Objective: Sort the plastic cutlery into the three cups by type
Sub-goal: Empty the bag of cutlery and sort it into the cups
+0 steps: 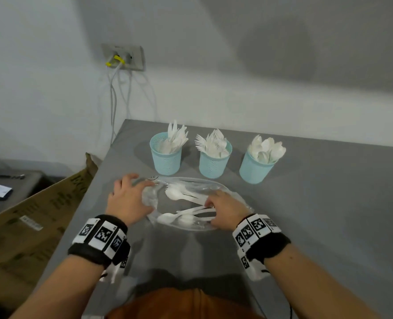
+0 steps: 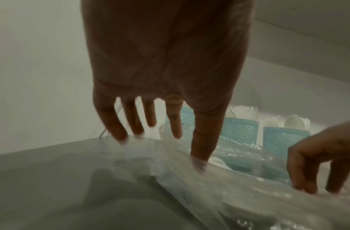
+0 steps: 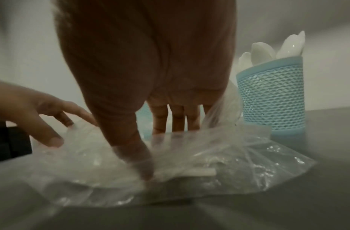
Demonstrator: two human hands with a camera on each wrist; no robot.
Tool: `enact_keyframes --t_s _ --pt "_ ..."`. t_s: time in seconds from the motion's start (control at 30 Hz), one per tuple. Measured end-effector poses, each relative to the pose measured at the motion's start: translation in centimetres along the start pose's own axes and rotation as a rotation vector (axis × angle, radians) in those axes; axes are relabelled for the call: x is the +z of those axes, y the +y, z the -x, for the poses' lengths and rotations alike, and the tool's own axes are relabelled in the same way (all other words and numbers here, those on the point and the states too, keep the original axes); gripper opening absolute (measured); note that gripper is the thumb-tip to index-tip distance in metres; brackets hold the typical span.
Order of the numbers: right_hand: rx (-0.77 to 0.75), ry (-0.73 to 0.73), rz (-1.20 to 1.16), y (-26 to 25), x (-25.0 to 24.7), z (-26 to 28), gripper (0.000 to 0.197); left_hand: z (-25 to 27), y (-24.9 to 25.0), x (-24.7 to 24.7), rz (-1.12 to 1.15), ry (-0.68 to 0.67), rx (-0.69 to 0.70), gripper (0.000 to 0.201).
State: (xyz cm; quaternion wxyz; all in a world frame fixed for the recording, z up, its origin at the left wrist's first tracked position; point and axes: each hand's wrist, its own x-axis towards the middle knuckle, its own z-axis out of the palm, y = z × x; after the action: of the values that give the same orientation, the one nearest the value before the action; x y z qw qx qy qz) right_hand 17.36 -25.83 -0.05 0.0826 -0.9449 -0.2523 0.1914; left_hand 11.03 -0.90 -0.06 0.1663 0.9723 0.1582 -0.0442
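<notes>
Nearly sorted into three far cups [image 1: 214, 164] | last few pieces [image 1: 177, 194] in near bag [image 3: 272, 165] | left hand [image 1: 128, 199] spread, pressing bag's left end | right hand [image 1: 225, 207] among handles [image 3: 199, 173] inside, grip unclear

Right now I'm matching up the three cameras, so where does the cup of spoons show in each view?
Head: the cup of spoons is the rightmost of three, behind the bag.
Left wrist: the cup of spoons is at the right, beyond the bag.
Right wrist: the cup of spoons stands upright at the right.
Shared landmark: the clear bag, nearer the camera than the cup in every view.
</notes>
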Motion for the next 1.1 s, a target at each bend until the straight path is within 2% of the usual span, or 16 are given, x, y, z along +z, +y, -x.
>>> enact_keyframes --t_s 0.1,0.2,0.33,0.4,0.47,0.53,0.6,0.8,1.0,1.1 --pt "0.011 0.048 0.078 -0.1 0.7 -0.1 0.039 0.2 -0.2 0.2 0.207 -0.165 -0.001 0.080" --pt "0.016 0.075 0.071 -0.7 1.3 -0.8 0.029 0.4 0.3 0.4 0.300 -0.150 0.073 0.083" --pt "-0.003 0.075 -0.022 -1.9 2.1 -1.5 0.028 0.3 0.5 0.3 0.374 -0.109 0.122 0.081" --pt "-0.027 0.135 -0.030 -2.7 2.4 -1.7 0.040 0.1 0.5 0.1 0.413 -0.111 0.136 0.082" --pt "-0.033 0.168 -0.009 -3.3 2.5 -2.2 0.066 -0.1 0.4 -0.1 0.434 -0.117 0.154 0.084" --pt "-0.006 0.125 -0.026 -3.7 2.4 -2.7 0.086 -0.2 0.4 -0.2 0.438 -0.115 0.164 0.086" --pt "0.025 0.064 -0.039 -4.1 2.3 -3.2 0.091 -0.3 0.4 -0.2 0.454 -0.109 0.164 0.086" --pt "0.038 0.026 0.060 -5.7 2.0 -3.6 0.055 -0.5 0.0 -0.2 0.490 -0.109 0.156 0.088" --pt "0.112 -0.010 0.102 -6.6 3.2 -3.8 0.067 -0.2 -0.2 -0.7 0.498 -0.100 0.167 0.089" --pt "0.142 0.006 0.082 -6.2 3.3 -3.8 0.057 -0.1 -0.3 -1.0 0.489 -0.105 0.156 0.088"
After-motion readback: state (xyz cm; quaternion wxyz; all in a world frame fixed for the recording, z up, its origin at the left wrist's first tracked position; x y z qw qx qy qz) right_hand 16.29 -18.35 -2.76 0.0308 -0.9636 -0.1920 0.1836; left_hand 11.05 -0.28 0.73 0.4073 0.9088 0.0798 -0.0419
